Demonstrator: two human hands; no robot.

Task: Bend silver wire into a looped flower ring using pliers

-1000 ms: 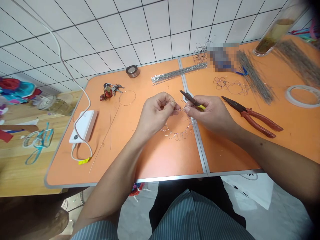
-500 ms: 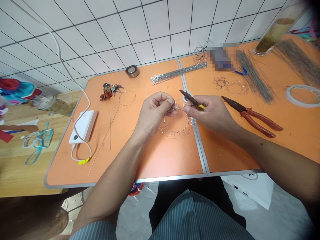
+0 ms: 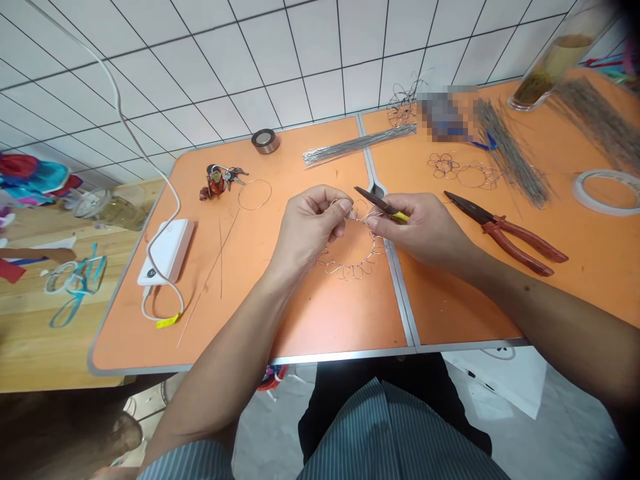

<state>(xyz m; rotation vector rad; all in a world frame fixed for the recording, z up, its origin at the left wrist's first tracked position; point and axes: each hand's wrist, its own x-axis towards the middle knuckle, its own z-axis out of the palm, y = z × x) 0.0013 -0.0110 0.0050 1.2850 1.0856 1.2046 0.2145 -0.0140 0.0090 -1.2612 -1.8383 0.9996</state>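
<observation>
A thin wire ring edged with small petal-like loops (image 3: 353, 272) hangs between my hands over the orange table. Thumb and fingers of my left hand (image 3: 320, 217) pinch its upper left side. In my right hand (image 3: 417, 223) lies a small pair of pliers with dark jaws and yellow on the handle (image 3: 381, 201), its jaws pointing up and left. The right thumb and fingertip also touch the ring's upper right. Exactly which wire the fingertips grip is hard to make out. To the right rest larger pliers with red-brown handles (image 3: 505, 233).
Bundles of straight wire (image 3: 357, 145) lie toward the back, with finished wire flowers (image 3: 444, 165) nearby. A tape roll (image 3: 265, 141), keys (image 3: 227, 177), a white power bank (image 3: 167, 252) and loose wires occupy the left. A glass of tea (image 3: 550, 73) stands back right.
The dark jaws of the small pliers have shifted slightly left and down, closer to my left fingertips. Both hands keep hold of the wire ring, which has moved a little.
</observation>
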